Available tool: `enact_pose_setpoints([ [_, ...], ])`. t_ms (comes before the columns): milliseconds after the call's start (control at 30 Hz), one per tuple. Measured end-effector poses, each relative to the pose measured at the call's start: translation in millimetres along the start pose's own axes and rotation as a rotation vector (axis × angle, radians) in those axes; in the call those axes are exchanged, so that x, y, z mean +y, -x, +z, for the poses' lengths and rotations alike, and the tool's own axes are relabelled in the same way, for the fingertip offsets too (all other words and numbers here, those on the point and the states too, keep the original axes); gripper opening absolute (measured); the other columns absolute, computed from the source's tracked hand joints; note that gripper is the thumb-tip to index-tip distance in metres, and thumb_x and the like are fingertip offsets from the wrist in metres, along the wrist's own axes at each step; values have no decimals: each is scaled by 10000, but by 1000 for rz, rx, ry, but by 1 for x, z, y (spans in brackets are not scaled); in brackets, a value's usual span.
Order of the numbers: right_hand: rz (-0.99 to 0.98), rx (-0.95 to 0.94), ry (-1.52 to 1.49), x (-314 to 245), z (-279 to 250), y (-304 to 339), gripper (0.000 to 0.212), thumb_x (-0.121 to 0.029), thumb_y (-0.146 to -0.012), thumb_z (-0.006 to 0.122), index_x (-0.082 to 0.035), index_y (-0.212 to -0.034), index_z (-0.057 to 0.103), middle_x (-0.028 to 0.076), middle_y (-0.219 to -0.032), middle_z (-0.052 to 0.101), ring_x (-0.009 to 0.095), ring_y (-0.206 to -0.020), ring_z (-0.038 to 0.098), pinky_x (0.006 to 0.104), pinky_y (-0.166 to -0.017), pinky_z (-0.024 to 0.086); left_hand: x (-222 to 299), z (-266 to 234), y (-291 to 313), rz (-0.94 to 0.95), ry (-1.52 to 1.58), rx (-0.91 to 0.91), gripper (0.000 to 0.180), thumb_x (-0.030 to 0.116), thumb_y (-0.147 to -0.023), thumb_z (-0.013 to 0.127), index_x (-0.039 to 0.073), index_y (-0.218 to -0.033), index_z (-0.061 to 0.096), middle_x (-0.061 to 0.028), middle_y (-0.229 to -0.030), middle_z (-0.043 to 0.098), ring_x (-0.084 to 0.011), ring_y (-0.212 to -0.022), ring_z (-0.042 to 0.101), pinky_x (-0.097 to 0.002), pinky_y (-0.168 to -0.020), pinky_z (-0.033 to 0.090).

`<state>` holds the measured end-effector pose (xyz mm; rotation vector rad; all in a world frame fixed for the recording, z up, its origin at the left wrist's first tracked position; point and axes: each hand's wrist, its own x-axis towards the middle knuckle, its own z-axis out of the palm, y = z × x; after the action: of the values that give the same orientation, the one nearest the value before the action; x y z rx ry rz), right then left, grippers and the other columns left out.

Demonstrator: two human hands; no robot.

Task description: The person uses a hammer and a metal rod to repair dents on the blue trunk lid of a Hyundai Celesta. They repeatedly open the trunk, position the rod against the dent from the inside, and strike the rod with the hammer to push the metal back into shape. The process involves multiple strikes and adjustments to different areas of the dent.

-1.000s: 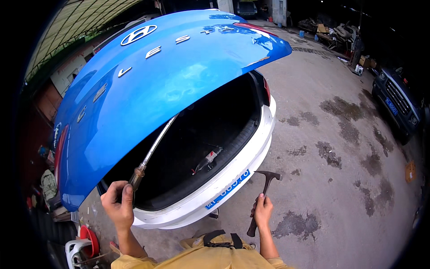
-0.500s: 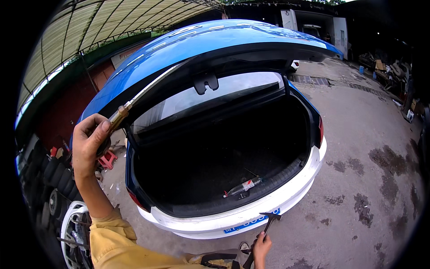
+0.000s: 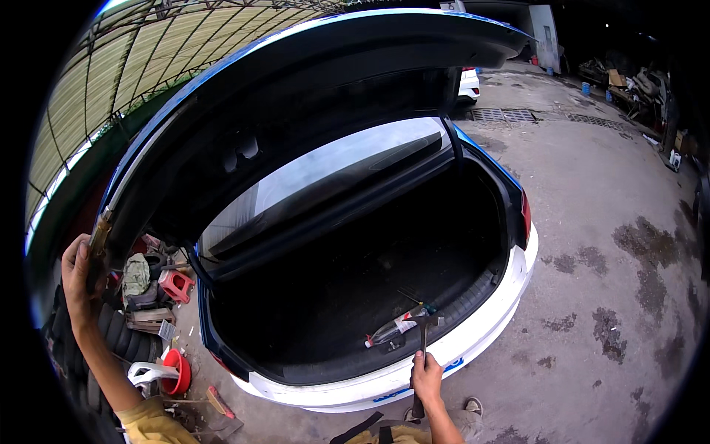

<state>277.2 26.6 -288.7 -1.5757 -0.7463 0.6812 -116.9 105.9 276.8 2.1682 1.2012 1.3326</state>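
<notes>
My right hand (image 3: 427, 377) is closed around the dark handle of a hammer (image 3: 423, 321). The hammer's head stands over the sill of the open car trunk (image 3: 318, 296). Out at the far left, my left hand (image 3: 77, 274) grips a long, slim metal tool with an amber handle (image 3: 100, 234). Its shaft runs up along the left edge of the raised trunk lid (image 3: 296, 81); whether it touches the lid I cannot tell. Inside the trunk, near the sill, lies a clear plastic bottle (image 3: 390, 328) with a red cap, partly behind the hammer head.
The white rear bumper (image 3: 488, 325) curves in front of me. To the left stand a red stool (image 3: 176, 286), a red bucket (image 3: 176, 371), stacked tires (image 3: 122, 333) and a brush (image 3: 220, 401). Stained concrete (image 3: 592, 296) stretches right, with drain grates (image 3: 503, 115) farther off.
The trunk lid now stands higher, showing its dark underside. My left hand has moved left and down with the slim tool. My right hand has raised the hammer over the trunk sill.
</notes>
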Motion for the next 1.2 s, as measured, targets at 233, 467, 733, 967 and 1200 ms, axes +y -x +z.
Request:
enact_pose_setpoints([
  [233,28,-268,143,-17,-53,-30,436,-337,-1021,554,43,-825,639,139,-542,590,235,-460,615,390,-473,472,-40,-126,145,-119,-54,393,644,543,-918,656,61,-1324,522,12,-806,549,-26,-503,404,-180,-418,259],
  [467,-147,-409,229,-75,-67,-73,429,-356,-998,576,32,-817,605,303,-658,599,515,-670,613,523,-592,477,39,25,165,-396,-139,164,826,483,-766,829,-65,-1286,496,-66,-964,606,-107,-740,556,-234,-625,439],
  [733,-81,-363,478,-25,-94,-80,445,-399,-969,579,21,-843,653,308,-722,642,518,-748,641,557,-681,503,48,173,112,-250,313,181,588,498,-812,777,-15,-892,502,-26,-627,483,-80,-358,404,-215,-331,274],
  [967,-70,-502,499,-3,-98,-52,480,-431,-954,578,22,-833,686,300,-742,653,512,-782,648,545,-740,516,67,196,173,-279,263,261,653,548,-785,787,-25,-876,488,-33,-584,450,-99,-327,401,-228,-311,293],
  [1200,-80,-508,586,-3,-137,-76,438,-425,-961,552,-15,-896,690,286,-748,664,503,-777,652,568,-757,515,42,252,244,-320,518,318,521,398,-847,763,-5,-966,455,-33,-502,421,-113,-311,348,-234,-319,323],
])
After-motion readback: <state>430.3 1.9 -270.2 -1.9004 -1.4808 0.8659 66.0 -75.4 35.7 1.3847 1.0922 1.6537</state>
